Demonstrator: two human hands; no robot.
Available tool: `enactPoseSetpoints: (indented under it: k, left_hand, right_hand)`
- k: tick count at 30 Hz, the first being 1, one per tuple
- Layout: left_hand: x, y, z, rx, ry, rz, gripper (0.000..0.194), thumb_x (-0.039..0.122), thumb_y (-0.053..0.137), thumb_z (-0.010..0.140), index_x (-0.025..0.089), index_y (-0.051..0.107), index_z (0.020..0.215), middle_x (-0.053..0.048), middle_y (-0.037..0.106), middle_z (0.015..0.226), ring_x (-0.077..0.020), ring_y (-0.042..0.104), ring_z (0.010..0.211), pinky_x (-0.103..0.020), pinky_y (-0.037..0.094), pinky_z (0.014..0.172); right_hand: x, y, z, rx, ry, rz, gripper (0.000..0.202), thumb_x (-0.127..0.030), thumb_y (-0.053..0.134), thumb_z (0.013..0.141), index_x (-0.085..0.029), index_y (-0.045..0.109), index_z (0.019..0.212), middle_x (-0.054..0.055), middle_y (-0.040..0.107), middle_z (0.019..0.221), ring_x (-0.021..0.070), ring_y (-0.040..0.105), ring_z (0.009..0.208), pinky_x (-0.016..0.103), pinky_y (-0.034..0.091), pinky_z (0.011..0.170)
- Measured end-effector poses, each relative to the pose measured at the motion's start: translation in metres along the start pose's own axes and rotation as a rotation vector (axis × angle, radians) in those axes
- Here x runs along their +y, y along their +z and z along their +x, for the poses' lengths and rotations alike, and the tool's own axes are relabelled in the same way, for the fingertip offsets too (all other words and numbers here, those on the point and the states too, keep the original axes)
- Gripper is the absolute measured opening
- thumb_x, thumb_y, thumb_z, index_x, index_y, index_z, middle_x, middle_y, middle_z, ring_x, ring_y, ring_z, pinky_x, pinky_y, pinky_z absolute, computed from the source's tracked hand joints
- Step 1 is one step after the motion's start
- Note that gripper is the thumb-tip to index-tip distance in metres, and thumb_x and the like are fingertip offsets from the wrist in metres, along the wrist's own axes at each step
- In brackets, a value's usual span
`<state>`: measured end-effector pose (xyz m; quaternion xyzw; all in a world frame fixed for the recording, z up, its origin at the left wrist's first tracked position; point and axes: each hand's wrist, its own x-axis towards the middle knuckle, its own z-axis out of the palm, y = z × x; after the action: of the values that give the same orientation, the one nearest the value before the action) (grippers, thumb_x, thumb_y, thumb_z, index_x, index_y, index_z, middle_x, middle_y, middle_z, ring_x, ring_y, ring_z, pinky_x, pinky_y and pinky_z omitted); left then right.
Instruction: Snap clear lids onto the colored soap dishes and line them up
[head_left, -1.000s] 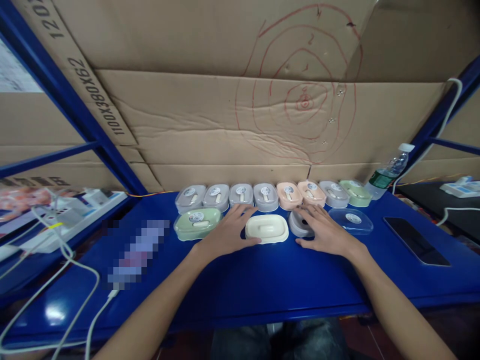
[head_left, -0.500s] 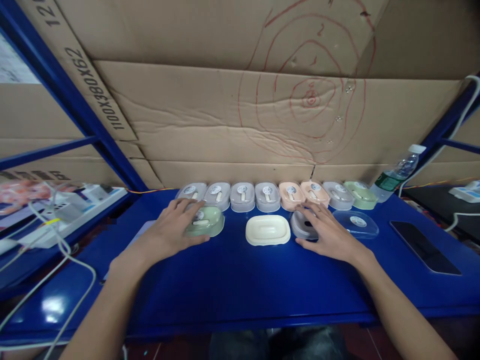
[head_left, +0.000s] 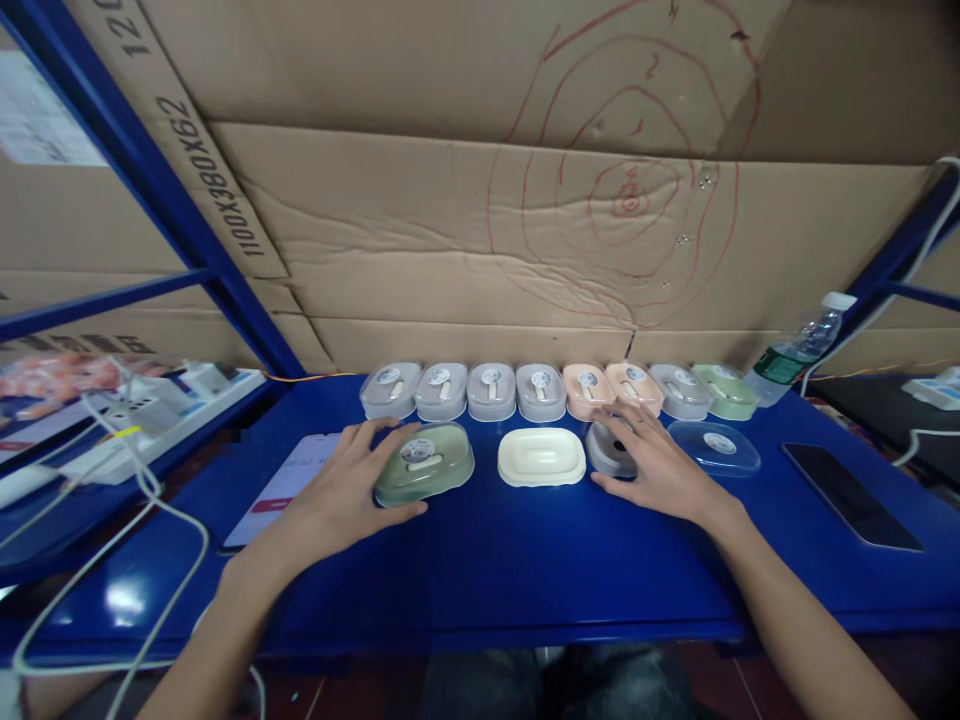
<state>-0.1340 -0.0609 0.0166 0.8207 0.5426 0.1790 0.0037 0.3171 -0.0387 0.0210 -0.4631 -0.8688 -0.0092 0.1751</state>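
Observation:
My left hand (head_left: 360, 480) grips a green soap box (head_left: 427, 485) with a clear lid and a round label, thumb at its front edge and fingers behind. The box sits slightly tilted, its left end covered by the hand. On the right, my right hand (head_left: 652, 455) is closed over a grey soap box base (head_left: 609, 455) with a dark hole, partly hidden under the fingers. Between the hands lies a cream soap tray (head_left: 541, 457). Just right of my right hand, a clear lid (head_left: 714, 447) with a round label rests on the table.
Along the cardboard back wall (head_left: 420, 230) stands a row of lidded boxes (head_left: 491, 392) in grey, peach and green. A water bottle (head_left: 799, 350) is at the row's right end. Phones lie at right (head_left: 851, 495) and left (head_left: 281, 490). White cables (head_left: 161, 500) hang at left.
My left hand has drawn the green box toward me and to the right, and it is now tilted. My right hand stays on the grey base. The view has shifted slightly.

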Motion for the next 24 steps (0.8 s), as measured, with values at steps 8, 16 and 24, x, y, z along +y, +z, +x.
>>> enactPoseSetpoints:
  k: [8,16,24]
  left_hand:
    - [-0.01,0.007,0.008,-0.043,-0.009,-0.198,0.085,0.057,0.08,0.084,0.038,0.044,0.158,-0.006,0.061,0.15,-0.0396,0.063,0.133,-0.051,0.054,0.111]
    - [-0.005,0.017,0.007,-0.057,-0.012,-0.202,0.091,0.06,0.077,0.092,0.033,0.032,0.167,-0.012,0.049,0.162,-0.0398,0.054,0.146,-0.057,0.047,0.12]
    - [0.036,0.0,-0.028,0.242,0.046,-0.04,0.078,0.054,0.069,0.099,0.041,0.033,0.167,-0.008,0.043,0.167,-0.0454,0.039,0.156,-0.072,0.039,0.124]
  right_hand:
    - [-0.005,0.002,0.002,0.034,-0.012,0.006,0.072,-0.053,0.068,0.097,-0.03,0.04,0.159,0.014,0.046,0.165,0.037,0.035,0.161,0.064,0.02,0.136]
    - [-0.007,0.003,0.003,0.033,-0.026,0.029,0.07,-0.053,0.068,0.097,-0.032,0.041,0.158,0.012,0.048,0.164,0.0382,0.036,0.16,0.066,0.023,0.135]
    - [-0.006,0.004,0.003,0.034,-0.028,0.035,0.073,-0.053,0.069,0.096,-0.031,0.041,0.16,0.012,0.05,0.163,0.039,0.04,0.157,0.066,0.026,0.133]
